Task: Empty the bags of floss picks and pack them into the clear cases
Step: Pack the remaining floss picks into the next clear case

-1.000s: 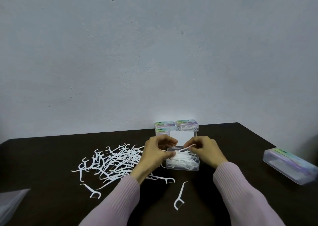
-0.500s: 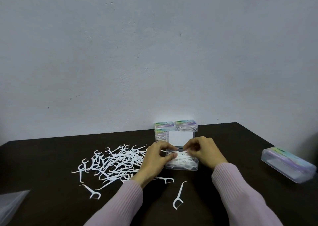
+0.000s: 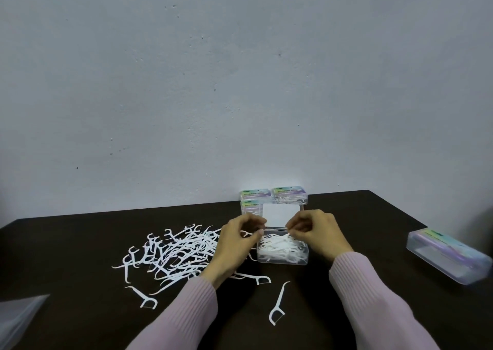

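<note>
An open clear case (image 3: pixel 282 259) sits at table centre, holding a heap of white floss picks, its lid (image 3: pixel 280 213) raised behind. My left hand (image 3: pixel 236 245) is at the case's left rim and pinches a floss pick (image 3: pixel 246 233) between thumb and fingertips. At the rear right rim, my right hand (image 3: pixel 317 233) has its fingers curled, pinching what looks like a floss pick over the heap. A loose pile of floss picks (image 3: pixel 176 253) spreads to the left of my left hand.
Three closed, filled cases (image 3: pixel 289 195) stand against the wall behind the open one. Another closed case (image 3: pixel 448 253) lies at the right table edge. Single picks (image 3: pixel 277 305) lie near the front edge. A clear bag (image 3: pixel 18 320) shows at lower left.
Both hands have risen slightly from the heap of picks toward the rear rim of the case, fingertips drawn closer to the lid hinge. The case and loose pile have not moved.
</note>
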Demonstrator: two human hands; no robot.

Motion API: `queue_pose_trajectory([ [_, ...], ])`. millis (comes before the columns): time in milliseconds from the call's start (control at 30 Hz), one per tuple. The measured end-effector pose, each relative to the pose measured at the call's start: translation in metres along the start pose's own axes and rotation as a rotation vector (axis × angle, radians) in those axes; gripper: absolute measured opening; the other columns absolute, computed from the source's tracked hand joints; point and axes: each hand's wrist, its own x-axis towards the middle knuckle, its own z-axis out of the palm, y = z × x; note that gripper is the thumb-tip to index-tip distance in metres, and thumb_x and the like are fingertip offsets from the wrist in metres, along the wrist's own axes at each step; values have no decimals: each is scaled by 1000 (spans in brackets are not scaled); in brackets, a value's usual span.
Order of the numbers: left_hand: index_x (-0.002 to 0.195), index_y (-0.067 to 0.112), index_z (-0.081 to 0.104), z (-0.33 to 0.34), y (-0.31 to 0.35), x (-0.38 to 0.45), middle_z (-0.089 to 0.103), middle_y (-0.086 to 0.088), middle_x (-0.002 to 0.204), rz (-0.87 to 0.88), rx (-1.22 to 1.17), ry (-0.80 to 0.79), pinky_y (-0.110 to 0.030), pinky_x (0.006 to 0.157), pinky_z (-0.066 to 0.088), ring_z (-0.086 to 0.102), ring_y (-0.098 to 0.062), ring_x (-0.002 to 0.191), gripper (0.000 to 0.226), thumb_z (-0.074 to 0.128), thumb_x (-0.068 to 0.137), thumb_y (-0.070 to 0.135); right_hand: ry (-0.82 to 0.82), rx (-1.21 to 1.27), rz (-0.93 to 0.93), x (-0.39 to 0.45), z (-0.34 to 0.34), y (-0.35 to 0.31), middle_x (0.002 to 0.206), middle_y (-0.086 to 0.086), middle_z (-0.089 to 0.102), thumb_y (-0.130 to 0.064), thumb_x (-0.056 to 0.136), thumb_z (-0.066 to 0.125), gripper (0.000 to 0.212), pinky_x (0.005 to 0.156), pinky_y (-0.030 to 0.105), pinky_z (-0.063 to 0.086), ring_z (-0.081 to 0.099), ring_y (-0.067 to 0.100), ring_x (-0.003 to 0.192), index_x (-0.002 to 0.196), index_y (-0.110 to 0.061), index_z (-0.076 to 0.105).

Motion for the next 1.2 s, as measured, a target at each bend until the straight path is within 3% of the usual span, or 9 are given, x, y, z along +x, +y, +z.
queue_pose_trajectory([
  [133, 86, 20, 70, 1, -3, -1, 70, 10, 90, -10, 40, -71, -13, 73, 50, 63, 4, 80, 18, 65, 84, 3, -25, -268, -15, -2, -2, -2, 83, -15, 62, -30, 83, 67, 4, 101, 37, 38, 57, 2, 84, 87, -31, 67],
  [267, 87, 17, 71, 4, -5, 0, 69, 11, 91, -6, 77, -49, -11, 74, 48, 61, 6, 81, 14, 65, 85, 5, 3, -354, -4, -5, -4, -4, 82, -15, 58, -36, 86, 62, 8, 98, 35, 27, 51, 4, 83, 91, -31, 65],
  [467, 86, 18, 73, 5, -7, -2, 69, 5, 94, 29, 158, -43, -3, 68, 40, 58, 5, 84, 13, 65, 85, 8, 28, -418, -36, -6, 3, -6, 79, -14, 58, -33, 89, 58, 8, 95, 33, 27, 52, 6, 82, 91, -30, 65],
  [667, 98, 20, 70, 2, -1, -3, 69, 8, 98, 31, 132, -46, -15, 76, 49, 63, -4, 89, 15, 63, 88, 11, -49, -242, -161, -6, 4, -11, 76, -10, 62, -25, 84, 64, 4, 83, 22, 42, 54, 3, 71, 86, -24, 68],
  [733, 98, 22, 70, -3, 4, -6, 69, 9, 97, 38, 134, -50, -21, 81, 52, 63, -2, 91, 17, 62, 88, 11, -98, -179, -204, -8, 4, -16, 77, -7, 64, -20, 83, 66, 5, 67, 13, 41, 52, 2, 66, 86, -21, 70],
  [833, 97, 21, 72, -12, 8, -12, 70, 10, 97, 65, 157, -95, -20, 83, 50, 63, 0, 92, 17, 62, 87, 10, -217, -157, -263, -12, 4, -27, 73, -11, 59, -15, 82, 65, 9, 60, 11, 38, 50, 1, 63, 87, -20, 71],
  [933, 96, 21, 73, -24, 9, -22, 70, 12, 95, 83, 195, -144, -15, 80, 48, 62, 3, 90, 21, 61, 87, 6, -417, -128, -258, -20, 4, -37, 74, -13, 60, -7, 79, 62, 18, 60, 11, 42, 53, 1, 65, 87, -20, 71],
  [1067, 93, 30, 71, -54, 7, -33, 69, 17, 97, 58, 284, -212, -19, 84, 46, 59, 6, 96, 23, 60, 88, 10, -625, -159, -224, -29, 4, -40, 87, 4, 69, 2, 74, 57, 31, 67, 15, 46, 54, 1, 65, 87, -23, 71],
  [1200, 93, 29, 69, -94, 6, -40, 68, 18, 99, 20, 364, -223, -17, 84, 46, 59, 5, 96, 18, 62, 89, 13, -793, -228, -131, -33, -3, -44, 85, -8, 61, 5, 76, 64, 36, 67, 10, 42, 53, -3, 69, 103, -19, 67],
])
